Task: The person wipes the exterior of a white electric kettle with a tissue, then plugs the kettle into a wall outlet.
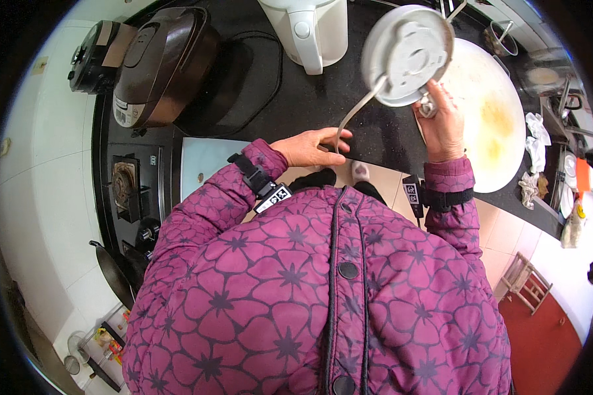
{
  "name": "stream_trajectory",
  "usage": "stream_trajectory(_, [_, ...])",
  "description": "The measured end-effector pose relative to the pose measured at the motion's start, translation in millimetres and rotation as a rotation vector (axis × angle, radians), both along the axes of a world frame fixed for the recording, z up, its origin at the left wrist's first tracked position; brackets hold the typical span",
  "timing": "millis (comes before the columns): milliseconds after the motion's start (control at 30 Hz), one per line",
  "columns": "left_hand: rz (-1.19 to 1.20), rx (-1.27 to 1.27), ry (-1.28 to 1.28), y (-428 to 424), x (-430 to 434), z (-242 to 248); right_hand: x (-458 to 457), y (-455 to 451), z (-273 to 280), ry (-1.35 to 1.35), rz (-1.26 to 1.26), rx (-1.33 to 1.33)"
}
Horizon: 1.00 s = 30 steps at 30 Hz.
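My right hand (442, 118) grips the lower rim of a round white electric kettle base (415, 57), which is tilted so its underside shows. A crumpled whitish cloth or tissue (428, 105) is pinched between that hand and the base. From the base a pale power cord (358, 108) curves down to my left hand (314, 147). The fingers of my left hand are apart around the cord; whether they touch it is unclear. A white electric kettle (309, 34) stands on the black countertop (321, 103), beyond my left hand.
A dark rice cooker (165, 64) and another black appliance (96, 57) stand at the left, above a gas stove (128, 185). A large round whitish board or lid (494, 123), stained yellow-brown, lies at the right, beside crumpled tissues (536, 140). A metal cup (504, 42) stands behind it.
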<state>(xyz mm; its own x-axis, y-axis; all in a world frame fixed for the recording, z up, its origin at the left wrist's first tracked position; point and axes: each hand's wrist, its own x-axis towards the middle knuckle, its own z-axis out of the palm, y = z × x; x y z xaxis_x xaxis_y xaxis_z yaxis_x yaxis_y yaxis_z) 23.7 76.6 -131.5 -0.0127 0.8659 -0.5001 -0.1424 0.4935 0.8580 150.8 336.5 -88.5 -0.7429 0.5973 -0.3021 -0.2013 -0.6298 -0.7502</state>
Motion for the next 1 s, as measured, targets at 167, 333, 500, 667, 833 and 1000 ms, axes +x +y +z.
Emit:
stream_trajectory(167, [0.099,0.054,0.032,-8.4,10.8,38.7,26.9,26.3,-8.2,0.176,-0.072,-0.242])
stream_trajectory(333, [0.366,0.058,0.076,-46.3,19.1,110.4,60.9,37.5,-39.0,0.250,-0.106,-0.463])
stream_trajectory(500, [0.395,0.033,0.620,-77.4,44.7,173.0,75.6,20.8,-45.9,0.205,0.092,-0.265])
stream_trajectory(667, [0.285,-0.069,1.338,-128.4,67.4,243.2,54.3,4.6,-20.7,0.268,0.372,0.026])
stream_trajectory(833, [0.251,0.024,1.731,-170.4,63.0,263.3,13.8,-25.1,1.7,0.313,0.615,-0.036])
stream_trajectory(1000, [0.330,-0.102,1.629,-227.2,30.8,211.4,-27.1,-55.7,-7.1,0.264,0.785,-0.008])
